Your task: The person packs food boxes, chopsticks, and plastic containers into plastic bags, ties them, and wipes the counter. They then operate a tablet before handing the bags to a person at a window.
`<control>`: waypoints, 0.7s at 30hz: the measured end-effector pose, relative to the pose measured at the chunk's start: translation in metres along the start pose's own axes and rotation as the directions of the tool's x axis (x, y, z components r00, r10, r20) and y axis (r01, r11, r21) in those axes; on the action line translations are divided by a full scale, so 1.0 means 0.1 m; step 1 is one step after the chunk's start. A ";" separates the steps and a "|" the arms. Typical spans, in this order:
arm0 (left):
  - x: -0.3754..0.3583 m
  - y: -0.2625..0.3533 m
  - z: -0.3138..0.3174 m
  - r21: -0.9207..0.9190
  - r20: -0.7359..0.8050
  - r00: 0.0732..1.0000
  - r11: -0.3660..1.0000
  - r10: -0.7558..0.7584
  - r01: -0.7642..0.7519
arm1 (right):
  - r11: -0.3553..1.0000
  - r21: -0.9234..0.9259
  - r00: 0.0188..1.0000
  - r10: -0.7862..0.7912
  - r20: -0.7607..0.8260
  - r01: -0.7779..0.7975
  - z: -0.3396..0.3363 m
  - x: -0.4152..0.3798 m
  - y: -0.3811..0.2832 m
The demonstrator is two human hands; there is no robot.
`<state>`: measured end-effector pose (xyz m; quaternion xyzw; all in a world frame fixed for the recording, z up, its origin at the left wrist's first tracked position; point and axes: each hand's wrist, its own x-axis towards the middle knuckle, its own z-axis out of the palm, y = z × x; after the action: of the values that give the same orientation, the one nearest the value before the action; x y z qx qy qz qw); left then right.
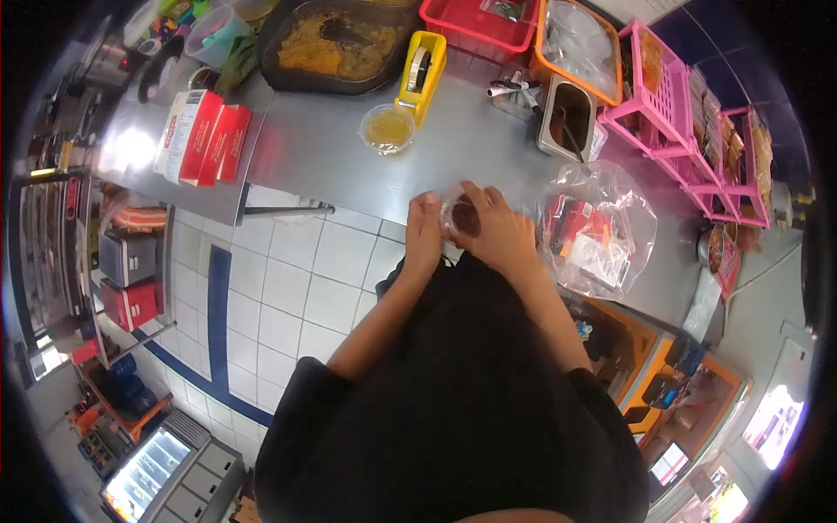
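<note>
At the front edge of the steel counter, a small clear plastic cup with dark reddish-brown contents (465, 218) is between my two hands. My left hand (424, 234) is closed against the cup's left side, thumb and fingers at its rim. Over the top and right side curl the fingers of my right hand (503, 231), hiding part of it. Beyond them stands a clear cup of yellow contents (388, 129), beside a yellow tape dispenser (422, 77). Just right of my right hand lies a clear plastic bag (602, 228) with red and white packets inside.
A dark tray of orange-yellow food (340, 48) sits at the back, near a red bin (479, 26) and an orange basket (580, 44). Markers (514, 90) lie near a steel container (568, 116). Pink racks (689, 131) line the right. Red-and-white boxes (200, 139) stand left.
</note>
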<state>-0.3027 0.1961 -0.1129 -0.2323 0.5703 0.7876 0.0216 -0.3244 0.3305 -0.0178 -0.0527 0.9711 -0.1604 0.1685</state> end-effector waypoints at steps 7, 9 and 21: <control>0.16 0.33 0.03 0.463 0.084 0.965 0.848 0.247 -0.257 | 0.966 0.235 0.868 0.025 -0.496 0.106 0.53 -0.05 0.39; 0.14 0.37 0.01 0.639 0.096 0.920 0.684 0.381 -0.350 | 0.938 0.342 0.848 0.223 -0.481 -0.053 0.65 -0.07 0.48; 0.22 1.06 -0.14 0.441 0.143 0.905 0.793 0.400 -0.420 | 0.758 0.651 0.843 0.329 -0.426 0.033 0.05 -0.12 0.28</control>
<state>-0.3497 0.1410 -0.0304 -0.0745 0.7769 0.6197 -0.0826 -0.3124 0.3578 -0.0276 0.1324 0.8679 -0.4723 -0.0781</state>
